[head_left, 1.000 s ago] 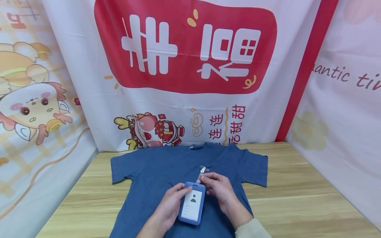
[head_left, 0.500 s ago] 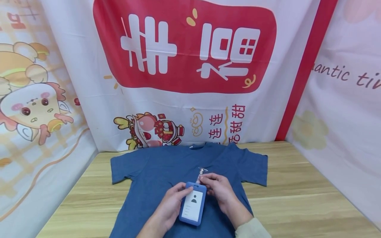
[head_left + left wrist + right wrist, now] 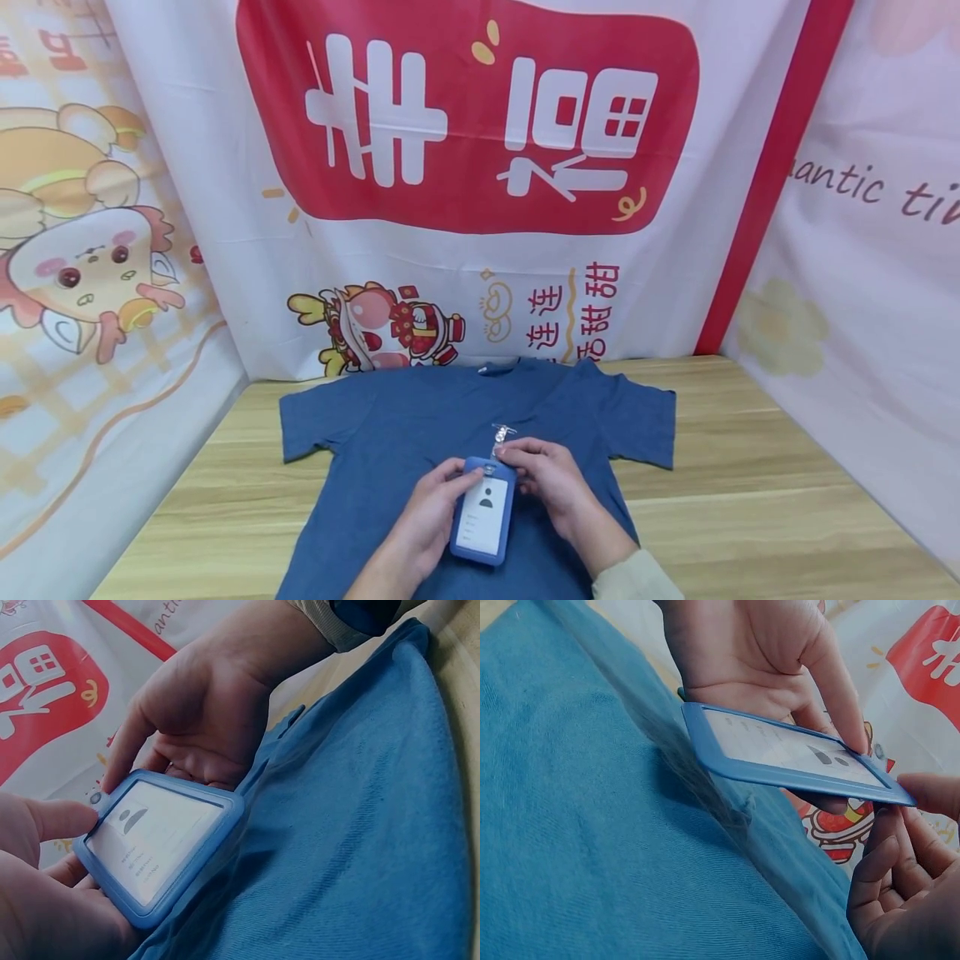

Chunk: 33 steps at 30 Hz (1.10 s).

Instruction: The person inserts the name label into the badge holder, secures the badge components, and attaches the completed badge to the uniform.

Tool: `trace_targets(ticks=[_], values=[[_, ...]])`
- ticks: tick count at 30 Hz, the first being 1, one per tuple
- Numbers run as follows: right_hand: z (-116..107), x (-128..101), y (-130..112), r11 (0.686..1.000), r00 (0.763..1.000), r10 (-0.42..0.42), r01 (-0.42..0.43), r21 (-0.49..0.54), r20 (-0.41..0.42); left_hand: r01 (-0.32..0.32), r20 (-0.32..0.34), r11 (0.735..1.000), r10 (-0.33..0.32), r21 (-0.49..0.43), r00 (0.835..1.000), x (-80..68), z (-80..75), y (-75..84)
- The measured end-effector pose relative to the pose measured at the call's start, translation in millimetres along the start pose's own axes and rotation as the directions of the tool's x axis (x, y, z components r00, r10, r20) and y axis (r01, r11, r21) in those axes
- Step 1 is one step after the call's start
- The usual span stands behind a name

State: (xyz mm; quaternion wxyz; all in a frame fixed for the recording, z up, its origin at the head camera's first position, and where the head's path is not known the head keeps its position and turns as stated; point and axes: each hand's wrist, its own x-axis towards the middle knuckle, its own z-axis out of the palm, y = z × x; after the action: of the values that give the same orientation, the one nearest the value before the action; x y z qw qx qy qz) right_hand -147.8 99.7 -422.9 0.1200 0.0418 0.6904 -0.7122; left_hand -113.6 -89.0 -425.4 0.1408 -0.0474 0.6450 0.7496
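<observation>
Over the chest of the blue T-shirt (image 3: 420,425), at about 6 o'clock on the wooden bench (image 3: 750,500), both hands held a blue badge holder (image 3: 483,518). Since the earlier frames the holder had barely moved, tipping only slightly, and the metal clip (image 3: 501,432) above it had shifted a little toward 9 o'clock. The left hand (image 3: 427,521) cupped the holder's left edge from beneath, its thumb lying on the top corner. The right hand (image 3: 551,483) pinched the short strap just above the holder, under the clip. The holder was a rounded rectangle with a thick, smooth frame around a clear window, showing a white card with a grey figure. The shirt was soft knitted cloth, spread flat, collar at 12 o'clock. Printed fabric banners (image 3: 465,125) hung behind.
</observation>
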Motion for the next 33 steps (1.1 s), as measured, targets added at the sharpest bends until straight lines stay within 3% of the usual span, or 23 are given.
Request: trace_targets(ticks=[5,12,21,33], values=[[-0.3,-1.5,-1.5,1.0,1.0,-0.014,0.014,-0.013,-0.011,-0.017,-0.032,1.0,0.017,-0.009,0.999,0.2,0.4,-0.7],[0.3,-1.6,-2.2,0.999,1.0,-0.03,0.03,-0.017,0.002,-0.005,0.001,1.0,0.005,-0.017,1.0,-0.9,-0.1,-1.2],[2.5,-1.5,-0.7,0.998,0.998,-0.06,0.06,-0.021,-0.002,0.011,-0.012,1.0,-0.011,-0.016,1.0,1.1,-0.4,-1.6],[1.9,-2.6,1.3,0.989,0.991,-0.118,0.123,-0.085,0.065,0.02,-0.066,1.0,-0.021,-0.017,0.998,1.4,-0.3,-0.8]])
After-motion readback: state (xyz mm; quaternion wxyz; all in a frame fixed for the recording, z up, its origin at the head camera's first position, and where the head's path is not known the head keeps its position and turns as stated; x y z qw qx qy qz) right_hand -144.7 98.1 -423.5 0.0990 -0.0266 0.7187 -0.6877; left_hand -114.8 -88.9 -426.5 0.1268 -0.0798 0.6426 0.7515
